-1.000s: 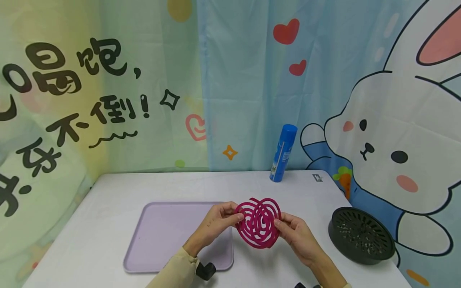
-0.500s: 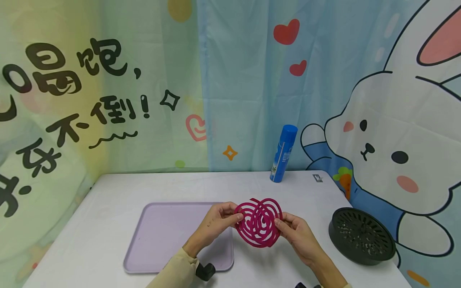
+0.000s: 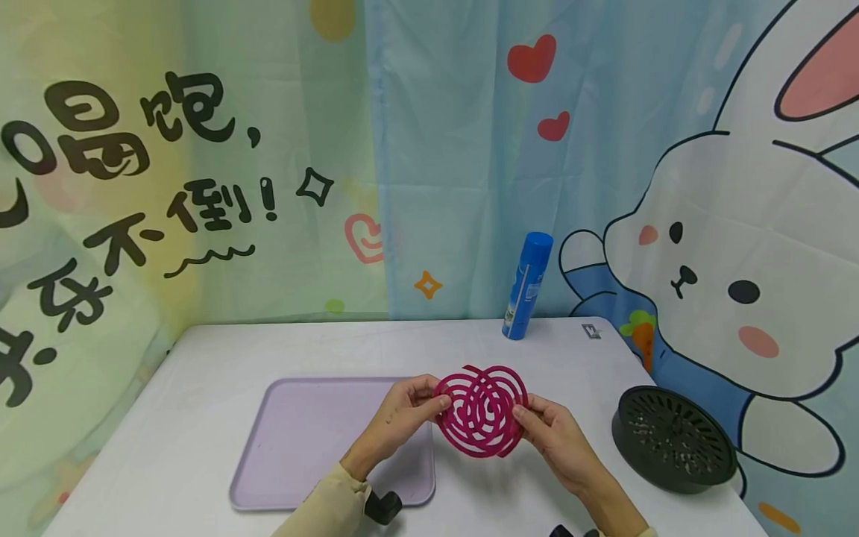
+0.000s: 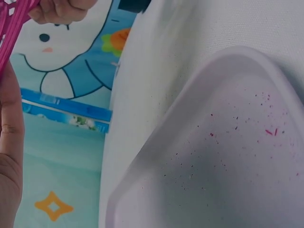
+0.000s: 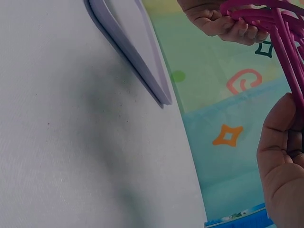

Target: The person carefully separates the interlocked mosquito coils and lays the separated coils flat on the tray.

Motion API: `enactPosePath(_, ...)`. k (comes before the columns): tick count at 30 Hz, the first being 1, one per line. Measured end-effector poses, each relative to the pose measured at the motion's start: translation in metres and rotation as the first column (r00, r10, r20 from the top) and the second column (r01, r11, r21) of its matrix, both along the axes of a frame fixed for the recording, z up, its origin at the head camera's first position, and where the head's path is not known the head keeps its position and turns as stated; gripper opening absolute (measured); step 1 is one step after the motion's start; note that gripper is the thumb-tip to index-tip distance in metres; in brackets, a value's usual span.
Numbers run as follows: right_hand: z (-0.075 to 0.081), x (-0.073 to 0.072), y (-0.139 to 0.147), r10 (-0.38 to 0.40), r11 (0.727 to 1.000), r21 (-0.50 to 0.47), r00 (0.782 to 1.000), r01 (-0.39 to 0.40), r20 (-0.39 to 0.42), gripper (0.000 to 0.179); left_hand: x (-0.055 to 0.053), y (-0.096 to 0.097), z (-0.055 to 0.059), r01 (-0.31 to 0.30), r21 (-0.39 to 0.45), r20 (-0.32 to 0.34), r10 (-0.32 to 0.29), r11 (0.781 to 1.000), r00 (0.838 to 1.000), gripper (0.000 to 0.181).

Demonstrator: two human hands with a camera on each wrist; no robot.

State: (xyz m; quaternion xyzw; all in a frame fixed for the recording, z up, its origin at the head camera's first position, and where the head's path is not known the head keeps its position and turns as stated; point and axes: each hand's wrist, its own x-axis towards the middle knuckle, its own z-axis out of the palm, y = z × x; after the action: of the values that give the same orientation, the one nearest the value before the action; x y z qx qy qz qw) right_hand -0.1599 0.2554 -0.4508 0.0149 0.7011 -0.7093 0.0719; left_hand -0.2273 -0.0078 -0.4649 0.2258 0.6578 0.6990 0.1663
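A magenta openwork piece of overlapping spiral strips [image 3: 485, 409] is held up above the table, right of the tray. My left hand [image 3: 411, 409] pinches its left edge, thumb in front. On the opposite edge, my right hand [image 3: 555, 441] pinches it the same way. Seen from the right wrist, the piece [image 5: 284, 50] looks like rounded bars, partly cut off by the frame. Only a strip of it [image 4: 13, 26] shows in the left wrist view. The fingers behind the piece are mostly hidden.
A pale purple tray [image 3: 315, 440] lies on the white table [image 3: 221, 358], with dark and pink specks inside. At the right edge stands a dark round dish with a slotted top [image 3: 673, 432]. A blue spray can [image 3: 526, 287] stands at the back, before a printed curtain [image 3: 436, 149].
The magenta piece has risen slightly and looks a little wider. My right hand has shifted slightly right; both hands keep their grip.
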Motion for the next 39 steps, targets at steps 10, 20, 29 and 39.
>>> enactPosePath(10, 0.000, 0.000, -0.002, -0.070, 0.998, 0.003, 0.998, 0.070, 0.007, 0.048, 0.000, 0.001, 0.000, -0.058, -0.001, 0.017, 0.058, 0.998, 0.998, 0.025)
enactPosePath(20, -0.001, -0.001, -0.005, -0.151, 0.988, 0.036, 0.988, 0.151, 0.007, 0.044, -0.001, 0.001, -0.001, -0.109, -0.003, 0.022, 0.109, 0.994, 0.994, 0.027)
enactPosePath(29, -0.001, -0.002, -0.008, -0.210, 0.969, 0.127, 0.977, 0.213, -0.033, 0.043, 0.000, 0.002, -0.001, -0.138, 0.000, 0.016, 0.138, 0.990, 0.990, 0.028)
enactPosePath(39, 0.000, 0.000, -0.011, -0.219, 0.960, 0.165, 0.973, 0.227, -0.066, 0.040, 0.004, 0.003, 0.001, -0.155, -0.067, -0.038, 0.153, 0.986, 0.987, 0.021)
